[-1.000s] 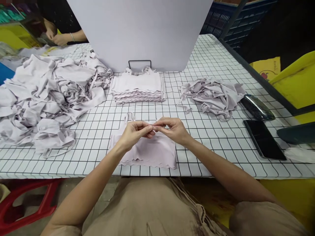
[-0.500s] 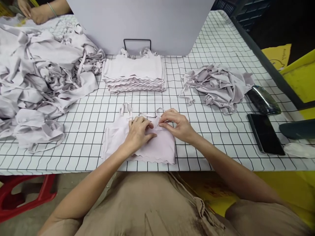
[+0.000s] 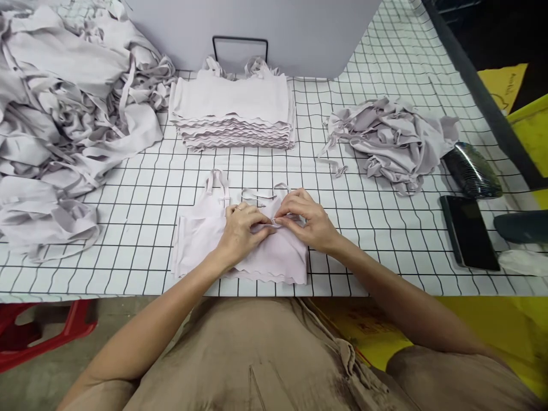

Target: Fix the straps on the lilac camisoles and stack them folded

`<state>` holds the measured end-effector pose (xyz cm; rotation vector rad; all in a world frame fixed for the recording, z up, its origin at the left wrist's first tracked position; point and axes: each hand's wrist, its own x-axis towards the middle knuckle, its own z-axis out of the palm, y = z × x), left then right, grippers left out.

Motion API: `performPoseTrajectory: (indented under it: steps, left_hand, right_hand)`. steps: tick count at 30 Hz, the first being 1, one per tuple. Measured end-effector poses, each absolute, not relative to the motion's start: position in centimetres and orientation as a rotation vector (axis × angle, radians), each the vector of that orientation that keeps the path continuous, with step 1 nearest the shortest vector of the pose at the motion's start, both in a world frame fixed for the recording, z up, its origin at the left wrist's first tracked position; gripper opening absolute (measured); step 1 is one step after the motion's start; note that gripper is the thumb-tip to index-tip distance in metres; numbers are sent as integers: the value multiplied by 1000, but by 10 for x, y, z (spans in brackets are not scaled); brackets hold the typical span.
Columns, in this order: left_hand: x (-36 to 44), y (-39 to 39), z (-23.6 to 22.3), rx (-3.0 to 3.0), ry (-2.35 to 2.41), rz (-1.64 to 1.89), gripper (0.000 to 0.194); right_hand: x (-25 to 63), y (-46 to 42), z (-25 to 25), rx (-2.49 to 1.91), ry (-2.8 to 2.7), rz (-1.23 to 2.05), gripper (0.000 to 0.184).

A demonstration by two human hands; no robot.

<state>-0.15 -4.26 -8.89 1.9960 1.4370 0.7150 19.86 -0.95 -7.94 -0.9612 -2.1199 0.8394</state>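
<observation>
This looks like a garment workshop: 1 neat stack of pale garments (image 3: 233, 108) and 2 loose heaps, 1 large (image 3: 72, 85) and 1 smaller (image 3: 391, 137), share a checked tabletop (image 3: 137, 228), with a red plastic stool (image 3: 72, 328) on the bare floor (image 3: 115, 319) below.
</observation>
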Motion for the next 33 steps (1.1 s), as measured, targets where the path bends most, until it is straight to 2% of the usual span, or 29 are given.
performPoseTrajectory:
  steps: [13, 33]
  left_hand:
    - [1, -47, -94, 2124, 1414, 798, 13]
    - [2, -47, -95, 2100, 1419, 804, 15]
  right_hand:
    - [199, -13, -85, -908, -2142, 794, 12]
    - [198, -13, -89, -919, -2160, 822, 12]
